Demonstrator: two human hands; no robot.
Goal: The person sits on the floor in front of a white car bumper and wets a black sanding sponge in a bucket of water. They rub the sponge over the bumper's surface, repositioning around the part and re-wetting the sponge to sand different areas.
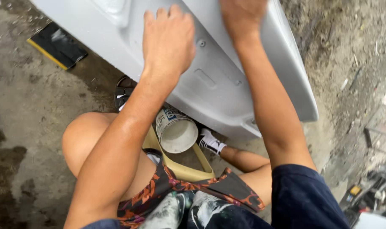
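We see one large grey panel (pixel 227 80), moulded plastic with a matte, primed-looking surface, lying tilted across the upper middle of the view above the concrete floor (pixel 27 127). Its face carries a shallow rectangular recess, a small round screw boss and a raised curved rim along the right edge; its lower corner ends in a blunt tip.

Both our hands rest on this panel. Our left hand (pixel 167 40) lies flat on its grey face, fingers close together and slightly bent, clamped on nothing. Our right hand (pixel 242 15) presses on the panel near the top edge of the view; its fingers are cut off by the frame and blurred, so we cannot tell whether they are spread or curled.

Below the panel, between our knees, we count one white cylindrical can (pixel 176 131) lying on its side with its open mouth toward us, resting on one pale yellow curved plastic piece (pixel 193 169). Just right of the can shows one foot in a white sock (pixel 210 142). Left of the panel, one black block with a yellow edge (pixel 57 44) lies on the floor. Far below and right of the panel, a clutter of small tools (pixel 367 195) is too blurred to count.
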